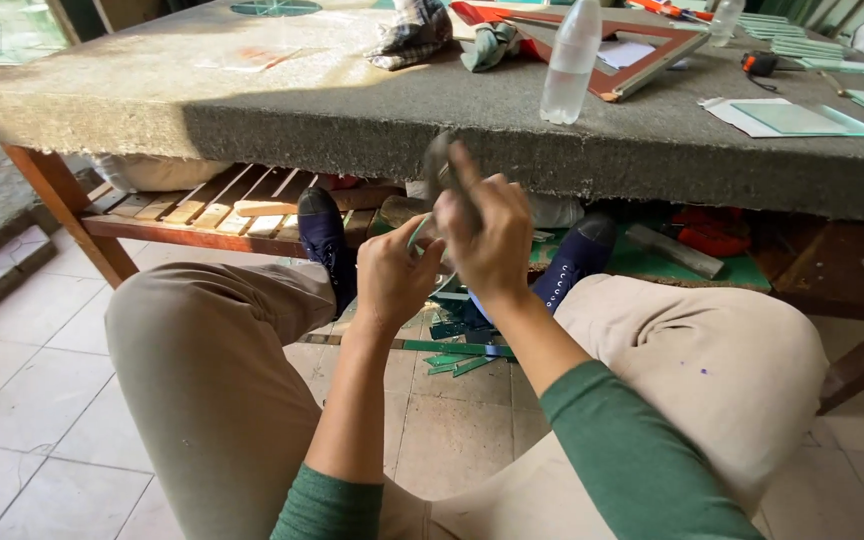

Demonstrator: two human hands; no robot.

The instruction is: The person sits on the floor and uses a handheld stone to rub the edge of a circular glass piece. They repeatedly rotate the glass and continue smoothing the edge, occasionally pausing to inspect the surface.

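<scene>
Head view: hands (442, 250) grip glass piece (422, 235).

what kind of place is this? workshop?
Likely a small glass-cutting workshop. Cut glass panes lie on a felt-covered workbench, green glass offcuts litter the tiled floor, and the left hand and right hand work a small glass piece over the lap.

A bottle (570, 60) stands on the table (352, 120), with a cloth (410, 32) to its left and a frame (642, 55) behind it. Glass bits (457, 358) lie on the floor (32, 400) under the two hands (452, 250), between the knees.
</scene>
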